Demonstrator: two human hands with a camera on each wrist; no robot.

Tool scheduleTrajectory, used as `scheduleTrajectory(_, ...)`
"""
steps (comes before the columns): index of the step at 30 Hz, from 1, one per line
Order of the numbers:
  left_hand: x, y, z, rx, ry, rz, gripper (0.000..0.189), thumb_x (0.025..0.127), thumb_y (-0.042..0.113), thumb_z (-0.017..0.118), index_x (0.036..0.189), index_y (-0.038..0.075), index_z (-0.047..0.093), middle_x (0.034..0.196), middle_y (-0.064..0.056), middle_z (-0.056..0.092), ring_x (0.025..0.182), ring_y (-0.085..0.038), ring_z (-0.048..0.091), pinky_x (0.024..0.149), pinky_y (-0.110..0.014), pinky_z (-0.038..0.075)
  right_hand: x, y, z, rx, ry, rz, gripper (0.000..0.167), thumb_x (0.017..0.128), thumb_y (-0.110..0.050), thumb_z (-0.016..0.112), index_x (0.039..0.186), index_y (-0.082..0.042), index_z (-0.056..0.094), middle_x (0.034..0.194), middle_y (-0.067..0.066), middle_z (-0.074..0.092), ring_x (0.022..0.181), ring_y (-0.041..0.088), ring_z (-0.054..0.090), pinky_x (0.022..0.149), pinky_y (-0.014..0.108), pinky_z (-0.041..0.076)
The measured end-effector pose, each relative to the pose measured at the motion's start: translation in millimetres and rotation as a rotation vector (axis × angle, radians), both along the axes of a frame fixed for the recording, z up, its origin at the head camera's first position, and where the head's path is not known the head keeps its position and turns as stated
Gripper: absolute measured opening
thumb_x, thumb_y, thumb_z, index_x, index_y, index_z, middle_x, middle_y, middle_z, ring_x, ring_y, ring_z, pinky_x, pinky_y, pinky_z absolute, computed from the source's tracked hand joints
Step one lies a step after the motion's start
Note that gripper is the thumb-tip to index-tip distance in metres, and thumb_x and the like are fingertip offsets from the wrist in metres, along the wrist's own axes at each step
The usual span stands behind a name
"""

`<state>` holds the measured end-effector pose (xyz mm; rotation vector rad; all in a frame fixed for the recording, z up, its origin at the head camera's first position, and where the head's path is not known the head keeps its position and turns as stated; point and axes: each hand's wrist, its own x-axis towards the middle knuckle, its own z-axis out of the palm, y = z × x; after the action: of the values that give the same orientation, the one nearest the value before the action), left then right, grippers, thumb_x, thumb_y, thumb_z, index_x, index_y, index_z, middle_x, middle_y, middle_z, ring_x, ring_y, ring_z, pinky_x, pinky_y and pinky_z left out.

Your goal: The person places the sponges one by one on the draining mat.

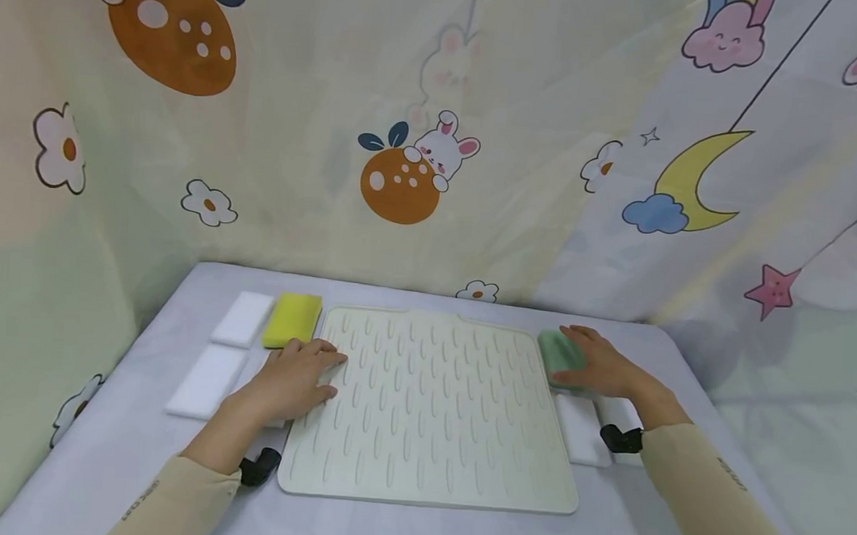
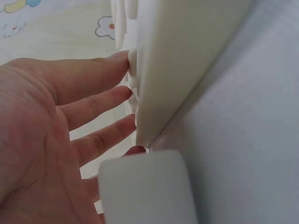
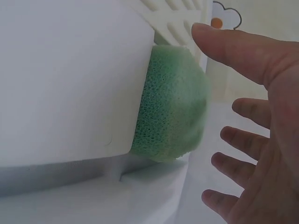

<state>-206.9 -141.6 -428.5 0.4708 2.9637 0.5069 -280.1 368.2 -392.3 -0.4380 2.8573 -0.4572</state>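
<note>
A cream rack-like mat (image 1: 428, 413) with rows of raised oval ridges lies flat in the middle of the table. My left hand (image 1: 295, 382) rests its fingertips at the mat's left edge, fingers fairly straight; the left wrist view shows them against the ridges. Just past the mat's right edge is a green sponge (image 1: 556, 357), its pores plain in the right wrist view. Over it my right hand (image 3: 273, 112) spreads its thumb and fingers, gripping nothing. A yellow sponge (image 1: 292, 321) lies just beyond the left hand.
White blocks (image 1: 242, 319) lie left of the mat, one partly hidden by the left hand. More white blocks (image 1: 580, 429) sit below the green sponge on the right. Behind the white-covered table (image 1: 414, 533) hangs a cartoon-print curtain (image 1: 288, 171).
</note>
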Motion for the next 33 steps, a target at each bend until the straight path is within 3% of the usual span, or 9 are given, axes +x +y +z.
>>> scheduleTrajectory(12, 1.2, -3.2, 5.6, 0.003, -0.002, 0.002, 0.052, 0.096, 0.028, 0.073, 0.146, 0.018, 0.060, 0.153, -0.009, 0.051, 0.134, -0.041, 0.044, 0.106, -0.066, 0.036, -7.2, 0.2, -4.7, -0.051, -0.028, -0.003, 0.103, 0.088, -0.043, 0.082, 0.163, -0.001, 0.026, 0.165, 0.033, 0.017, 0.149, 0.058, 0.021, 0.111, 0.078, 0.029)
scheduleTrajectory(19, -0.3, -3.1, 3.3, 0.000, -0.005, 0.004, 0.053, 0.096, 0.029, 0.074, 0.145, 0.018, 0.060, 0.152, -0.009, 0.052, 0.132, -0.041, 0.045, 0.106, -0.066, 0.037, -12.2, -1.2, -5.6, -0.082, -0.055, 0.012, 0.100, 0.085, -0.039, 0.085, 0.161, -0.002, 0.031, 0.165, 0.033, 0.018, 0.149, 0.058, 0.023, 0.112, 0.076, 0.030)
scheduleTrajectory(33, -1.3, 0.1, 0.3, 0.006, -0.013, 0.008, 0.053, 0.095, 0.029, 0.075, 0.145, 0.020, 0.061, 0.152, -0.008, 0.052, 0.134, -0.041, 0.045, 0.107, -0.066, 0.036, -25.6, 0.1, -6.1, -0.024, -0.094, 0.018, 0.103, 0.081, -0.039, 0.089, 0.162, -0.008, 0.033, 0.164, 0.031, 0.021, 0.148, 0.057, 0.026, 0.113, 0.076, 0.029)
